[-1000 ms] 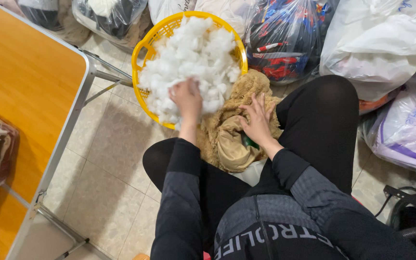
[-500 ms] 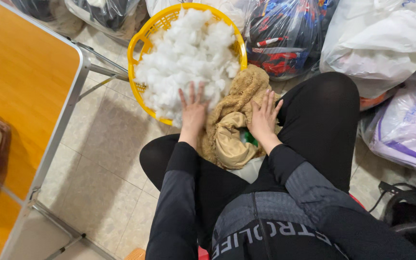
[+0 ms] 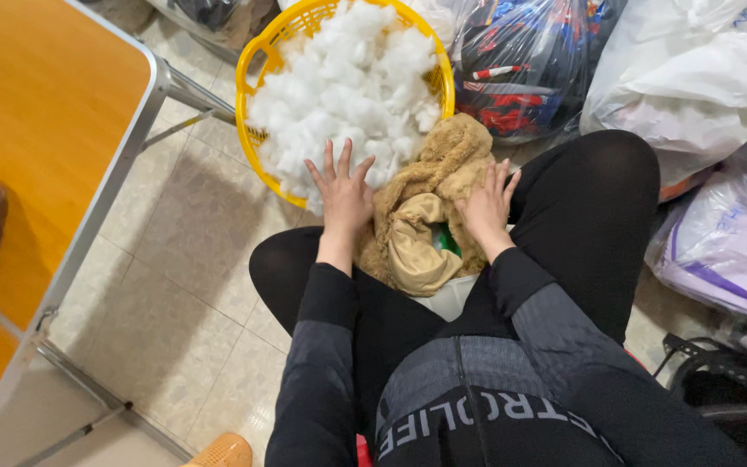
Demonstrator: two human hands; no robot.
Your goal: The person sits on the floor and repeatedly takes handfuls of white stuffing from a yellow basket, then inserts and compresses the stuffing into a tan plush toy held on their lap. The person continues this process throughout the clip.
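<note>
— The tan plush skin [image 3: 430, 207], where did it lie?

— It lay across the seated person's lap, between the two black-clad knees, with its far end bunched against the near rim of the yellow basket [image 3: 255, 65]. Its paler lining was turned outward near the middle, and a bit of green showed in the opening there.

— And the hands?

— The left hand [image 3: 343, 195] lay flat with its fingers spread apart, the palm at the left edge of the plush skin and the fingertips reaching onto the white stuffing [image 3: 347, 86] at the basket's near rim. It gripped nothing that I could see. The right hand [image 3: 486, 207] rested on the right side of the plush skin, fingers also spread and pressed into the fur, not closed around it.

— What did the basket hold?

— It was heaped with loose white stuffing, piled above the rim, and it stood on the tiled floor [image 3: 175, 285] just beyond the knees.

— Anything else nearby?

— An orange-topped counter [image 3: 36, 130] with grey metal legs stood to the left. Far right lay a clear bag of red and blue items [image 3: 520, 60], next to a large white bag [image 3: 693, 78], and a pale bag with purple trim [image 3: 724, 251] sat nearer on the right.
</note>
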